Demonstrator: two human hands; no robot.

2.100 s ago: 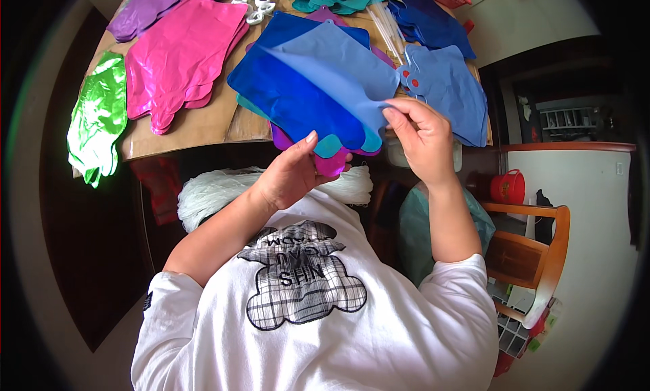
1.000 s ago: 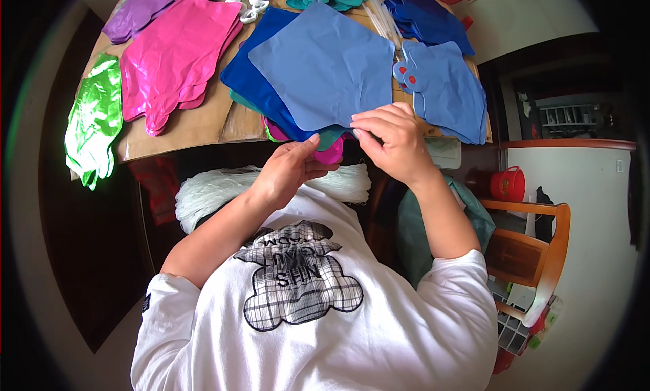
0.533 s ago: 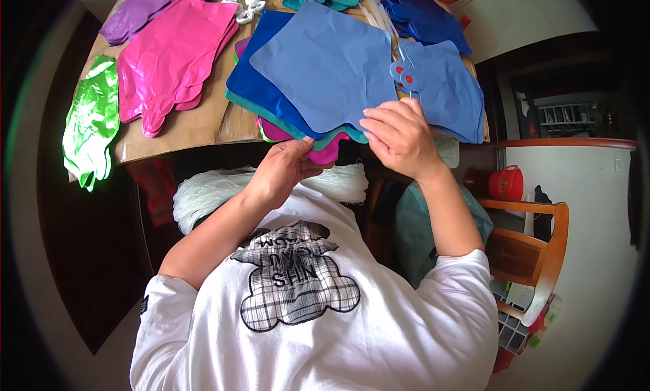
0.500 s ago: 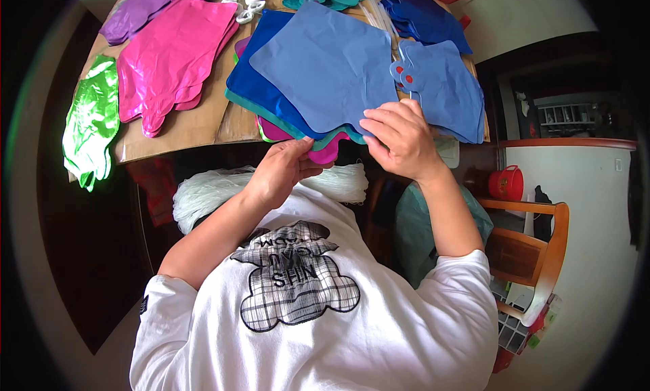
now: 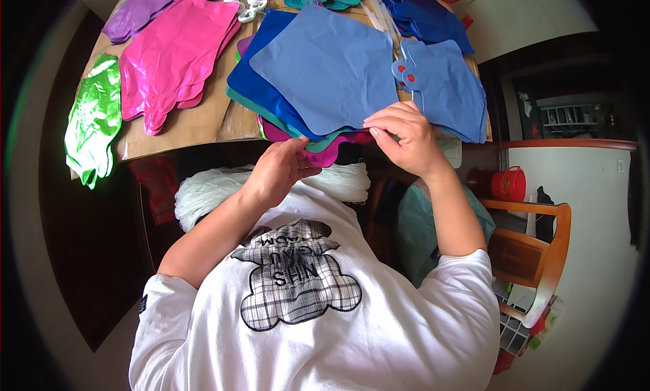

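A light-blue flat, foil-like sheet lies on top of a fanned stack at the table's near edge. Beneath it show a dark-blue sheet, a teal one and a magenta one. My left hand is closed on the stack's lower edge, thumb above and fingers curled under. Close to the light-blue sheet's lower right corner, my right hand has thumb and fingertips pinched together on its edge. Just beyond that hand is a second light-blue piece with red dots on rounded tabs along its left side.
Pink sheets and a shiny green one lie at left, purple ones behind. White rings, clear sticks and dark-blue sheets are farther back. White string hangs below the edge; a wooden chair stands right.
My right fingers have drawn closer together at the light-blue sheet's corner. More of the magenta layer shows between my hands. My left hand has barely moved.
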